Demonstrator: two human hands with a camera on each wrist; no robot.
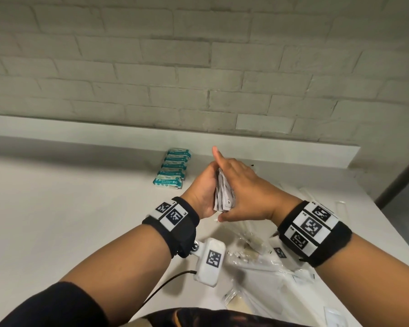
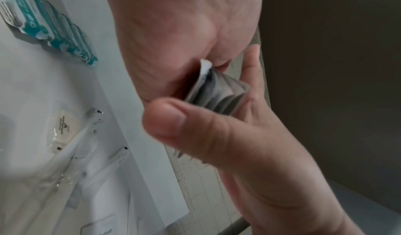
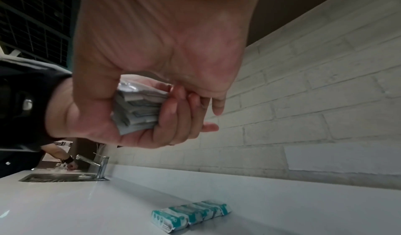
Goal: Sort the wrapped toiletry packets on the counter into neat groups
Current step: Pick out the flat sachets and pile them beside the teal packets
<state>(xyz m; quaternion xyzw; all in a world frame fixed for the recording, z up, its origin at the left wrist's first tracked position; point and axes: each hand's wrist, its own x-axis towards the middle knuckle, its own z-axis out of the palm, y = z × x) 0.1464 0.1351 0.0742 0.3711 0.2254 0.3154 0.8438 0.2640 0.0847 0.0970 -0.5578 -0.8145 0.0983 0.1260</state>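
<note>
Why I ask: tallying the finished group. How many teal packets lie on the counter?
5, it seems: the teal packets lie overlapping in one row on the counter, running toward the wall. The overlap could hide another.

The stack of white packets (image 1: 224, 197) is mostly covered by the right hand (image 1: 241, 185), and its print is too blurred to read. The left hand (image 1: 202, 185) is half hidden behind it. At five o'clock, clear wrappers (image 1: 253, 251) run off the lower edge, their contents unclear. In the left wrist view, the teal packets (image 2: 65, 37) are cut off at eleven o'clock.
</note>
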